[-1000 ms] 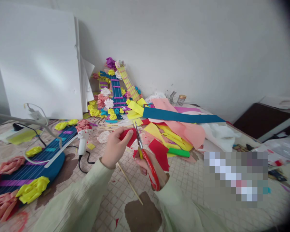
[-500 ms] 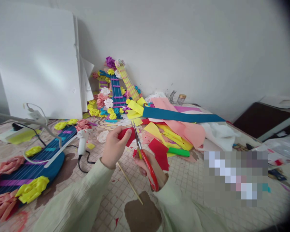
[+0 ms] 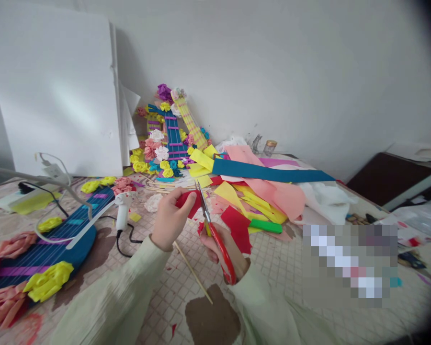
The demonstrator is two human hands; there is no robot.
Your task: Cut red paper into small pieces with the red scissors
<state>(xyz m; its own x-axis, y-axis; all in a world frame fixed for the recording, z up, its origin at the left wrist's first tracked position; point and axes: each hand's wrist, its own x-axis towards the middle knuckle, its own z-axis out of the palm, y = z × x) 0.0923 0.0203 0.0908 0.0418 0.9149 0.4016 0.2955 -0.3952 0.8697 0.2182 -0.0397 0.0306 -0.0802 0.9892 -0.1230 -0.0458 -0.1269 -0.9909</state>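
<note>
Between the thumb and fingers of my left hand [image 3: 169, 218] is a small piece of red paper [image 3: 191, 203]. My right hand [image 3: 232, 247] grips red-handled scissors [image 3: 221, 244], their blades pointing up and away from me along the paper's right edge. Whether the blades are closed on the paper is hard to tell. A larger red paper sheet [image 3: 236, 225] lies just beyond my right hand, partly under a green cutter-like tool [image 3: 266, 225]. Below my hands a wooden stick [image 3: 194, 273] rests across the table, its lower end over a brown patch [image 3: 211, 314].
On the left lie a blue paper guitar [image 3: 82, 235] with crepe flowers and a white glue gun [image 3: 122, 213] with a black cord. More decorated guitars [image 3: 174, 132] lean against the wall. Coloured paper strips [image 3: 273, 172] are piled behind my right hand. A white board [image 3: 57, 96] stands left.
</note>
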